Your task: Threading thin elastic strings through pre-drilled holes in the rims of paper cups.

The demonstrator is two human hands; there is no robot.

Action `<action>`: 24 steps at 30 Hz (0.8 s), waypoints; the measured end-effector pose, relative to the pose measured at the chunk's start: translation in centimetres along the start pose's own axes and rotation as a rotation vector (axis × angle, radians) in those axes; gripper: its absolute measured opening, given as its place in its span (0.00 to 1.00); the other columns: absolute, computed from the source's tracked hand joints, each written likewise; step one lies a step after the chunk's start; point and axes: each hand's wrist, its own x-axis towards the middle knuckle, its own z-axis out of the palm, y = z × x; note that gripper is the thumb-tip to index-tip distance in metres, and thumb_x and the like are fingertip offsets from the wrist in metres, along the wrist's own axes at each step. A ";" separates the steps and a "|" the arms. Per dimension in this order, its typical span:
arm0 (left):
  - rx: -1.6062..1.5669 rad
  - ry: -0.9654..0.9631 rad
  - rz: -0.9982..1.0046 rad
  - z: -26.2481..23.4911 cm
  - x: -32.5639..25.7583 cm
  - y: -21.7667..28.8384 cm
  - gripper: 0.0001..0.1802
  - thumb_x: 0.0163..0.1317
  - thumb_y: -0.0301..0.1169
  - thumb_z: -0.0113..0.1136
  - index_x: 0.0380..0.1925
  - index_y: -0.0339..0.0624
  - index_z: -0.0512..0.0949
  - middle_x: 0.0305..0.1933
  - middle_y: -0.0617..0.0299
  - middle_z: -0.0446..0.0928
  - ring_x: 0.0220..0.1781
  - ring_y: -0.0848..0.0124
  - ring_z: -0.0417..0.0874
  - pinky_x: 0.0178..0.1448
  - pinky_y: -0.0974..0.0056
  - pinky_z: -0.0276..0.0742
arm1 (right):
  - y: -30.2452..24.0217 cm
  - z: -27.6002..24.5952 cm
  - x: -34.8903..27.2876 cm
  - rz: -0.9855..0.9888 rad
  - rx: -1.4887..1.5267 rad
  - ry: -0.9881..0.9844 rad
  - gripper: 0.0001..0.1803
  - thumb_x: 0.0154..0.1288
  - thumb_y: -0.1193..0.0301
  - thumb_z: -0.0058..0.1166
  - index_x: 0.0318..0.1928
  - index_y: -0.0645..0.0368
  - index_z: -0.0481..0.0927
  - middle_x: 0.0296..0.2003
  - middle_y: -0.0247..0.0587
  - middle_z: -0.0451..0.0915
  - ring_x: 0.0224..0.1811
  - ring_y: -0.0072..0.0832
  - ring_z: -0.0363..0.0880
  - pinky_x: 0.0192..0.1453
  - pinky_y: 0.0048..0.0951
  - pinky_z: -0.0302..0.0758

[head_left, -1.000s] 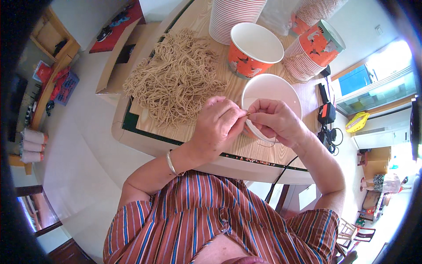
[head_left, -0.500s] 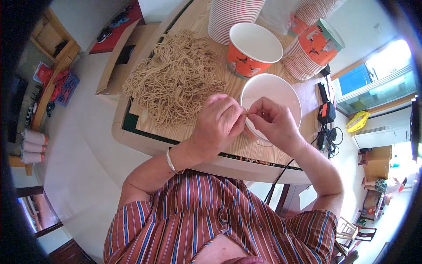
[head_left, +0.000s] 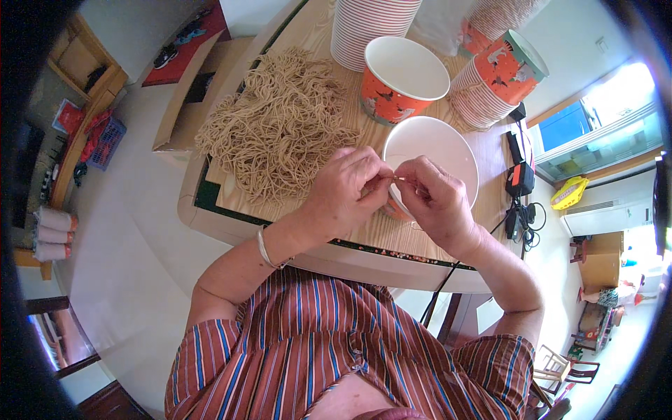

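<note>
Left hand and right hand are pinching strand near cup; string heap is lying leftward on tabletop; seemingly fingers are twisting or knotting; next move is probably needing steady pinch

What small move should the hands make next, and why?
Probably ease the left hand and right hand slightly apart, drawing the thin tan strand gently taut. Both hands seem to pinch it, their fingertips almost meeting above the near rim of the open white-lined cup, so a small pull should show whether it is joined there; the fingers hide that.
</note>
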 end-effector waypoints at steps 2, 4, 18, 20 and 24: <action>-0.013 -0.009 0.001 0.0 0.1 0.0 0.07 0.55 0.26 0.63 0.32 0.39 0.75 0.30 0.58 0.75 0.35 0.58 0.79 0.47 0.56 0.73 | 0.2 0.0 -0.1 -0.098 -0.055 0.020 0.07 0.63 0.79 0.56 0.42 0.59 0.76 0.30 0.43 0.78 0.28 0.38 0.82 0.33 0.34 0.79; -0.017 -0.014 -0.002 0.0 0.0 -0.2 0.07 0.56 0.27 0.63 0.32 0.39 0.75 0.29 0.58 0.75 0.34 0.58 0.80 0.47 0.56 0.73 | 0.3 0.1 -0.1 -0.124 -0.102 0.017 0.05 0.63 0.79 0.56 0.40 0.60 0.77 0.32 0.44 0.78 0.29 0.41 0.82 0.34 0.36 0.79; -0.048 0.095 -0.089 0.3 -1.1 0.2 0.09 0.55 0.22 0.65 0.36 0.41 0.76 0.36 0.58 0.76 0.39 0.57 0.79 0.48 0.56 0.74 | 1.4 -1.4 1.4 0.476 0.509 -0.283 0.03 0.65 0.73 0.59 0.36 0.59 0.80 0.25 0.21 0.74 0.25 0.08 0.66 0.26 0.15 0.63; -0.004 0.105 -0.036 0.2 -1.1 0.7 0.11 0.53 0.22 0.66 0.36 0.41 0.76 0.36 0.58 0.76 0.39 0.58 0.79 0.48 0.56 0.74 | 1.3 -1.5 1.4 0.483 0.523 -0.279 0.04 0.66 0.71 0.59 0.36 0.57 0.80 0.24 0.20 0.73 0.25 0.06 0.66 0.25 0.14 0.61; 0.158 0.129 0.136 0.2 -0.7 1.1 0.13 0.50 0.23 0.69 0.35 0.42 0.76 0.36 0.60 0.75 0.40 0.62 0.80 0.50 0.55 0.75 | 1.5 -1.3 1.3 0.489 0.557 -0.266 0.03 0.66 0.73 0.59 0.37 0.57 0.79 0.22 0.20 0.71 0.20 0.05 0.63 0.20 0.12 0.56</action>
